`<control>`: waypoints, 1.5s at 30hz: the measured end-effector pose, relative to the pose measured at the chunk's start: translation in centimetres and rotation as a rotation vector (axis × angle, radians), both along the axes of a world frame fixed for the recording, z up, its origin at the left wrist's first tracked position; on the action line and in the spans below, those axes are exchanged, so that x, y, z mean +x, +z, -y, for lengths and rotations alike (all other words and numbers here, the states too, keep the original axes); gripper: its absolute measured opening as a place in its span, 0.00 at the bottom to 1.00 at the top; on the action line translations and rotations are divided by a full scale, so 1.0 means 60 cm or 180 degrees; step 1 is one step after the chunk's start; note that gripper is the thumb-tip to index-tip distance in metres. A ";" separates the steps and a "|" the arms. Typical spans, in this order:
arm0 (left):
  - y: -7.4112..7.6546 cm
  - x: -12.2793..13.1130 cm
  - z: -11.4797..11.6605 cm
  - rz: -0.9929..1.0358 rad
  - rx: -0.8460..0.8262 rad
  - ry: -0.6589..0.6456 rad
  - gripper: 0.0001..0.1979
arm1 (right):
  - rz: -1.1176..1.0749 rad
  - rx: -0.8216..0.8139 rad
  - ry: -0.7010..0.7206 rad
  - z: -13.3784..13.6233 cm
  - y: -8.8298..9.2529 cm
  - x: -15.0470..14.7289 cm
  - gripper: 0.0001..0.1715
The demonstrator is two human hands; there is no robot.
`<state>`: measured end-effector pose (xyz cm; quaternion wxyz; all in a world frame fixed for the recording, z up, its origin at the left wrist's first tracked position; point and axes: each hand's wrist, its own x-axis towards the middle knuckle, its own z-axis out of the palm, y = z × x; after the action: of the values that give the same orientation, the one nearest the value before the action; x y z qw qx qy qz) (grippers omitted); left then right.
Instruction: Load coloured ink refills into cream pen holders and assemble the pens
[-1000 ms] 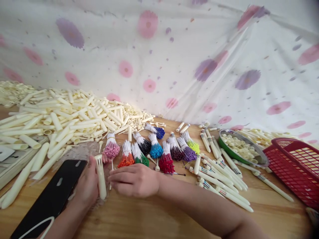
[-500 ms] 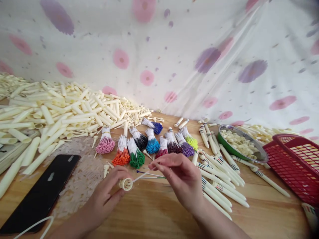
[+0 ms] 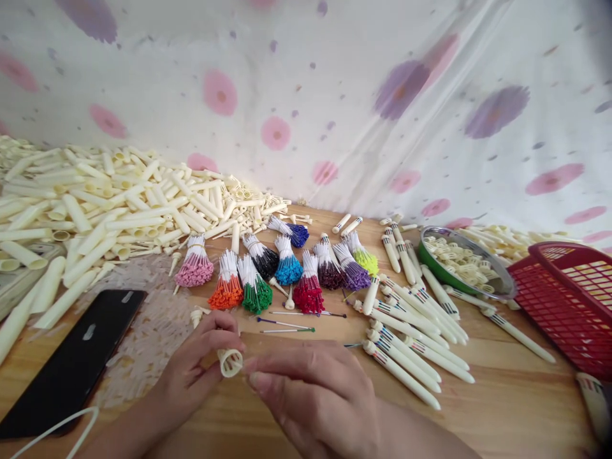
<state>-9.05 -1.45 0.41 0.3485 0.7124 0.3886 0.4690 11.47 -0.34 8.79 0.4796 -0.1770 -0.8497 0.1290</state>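
My left hand [image 3: 203, 357] is closed around a short cream plastic pen barrel part [image 3: 222, 364], its round open end facing me and slotted inside. Close against that opening, my right hand [image 3: 320, 395] pinches thumb and forefinger together on a thin white pen refill, now almost wholly hidden by the fingers and the barrel. Just beyond the hands lie a few loose refills [image 3: 287, 329] with coloured tips. Behind them stand bundles of refills, among them crimson [image 3: 308, 296], green [image 3: 257, 296], orange [image 3: 225, 296] and pink [image 3: 194, 271] ones.
Cream pen tubes [image 3: 109, 204] are heaped at the left, above a black phone [image 3: 71, 363] with a white cable and scattered clear pieces [image 3: 143, 338]. Multicolour pens [image 3: 406, 376] lie at the right, near a green-sided metal bowl [image 3: 437, 271] of small parts and a red basket [image 3: 554, 299].
My right hand has moved left and down to the barrel's opening, and the white refill between them has passed out of sight. The left hand still holds the barrel. The view has shifted slightly.
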 end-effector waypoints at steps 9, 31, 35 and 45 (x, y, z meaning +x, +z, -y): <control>0.010 0.004 -0.004 -0.0100 0.0201 0.0431 0.05 | -0.0113 0.0192 0.0017 -0.001 -0.008 -0.010 0.09; -0.005 0.004 -0.008 -0.0169 0.0185 0.0552 0.10 | -0.0485 -0.0223 0.0000 -0.014 -0.055 -0.030 0.12; -0.007 0.008 -0.008 -0.0272 -0.0005 0.0637 0.09 | -0.1077 -0.1040 0.0103 -0.018 -0.077 -0.045 0.08; 0.004 0.011 -0.003 -0.0622 -0.0517 0.0990 0.14 | -0.0677 -0.2540 -0.0189 -0.057 -0.100 -0.044 0.10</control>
<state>-8.37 -1.29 0.65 0.2888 0.6555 0.5625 0.4129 8.84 3.08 2.79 0.4620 -0.3592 -0.6733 0.4519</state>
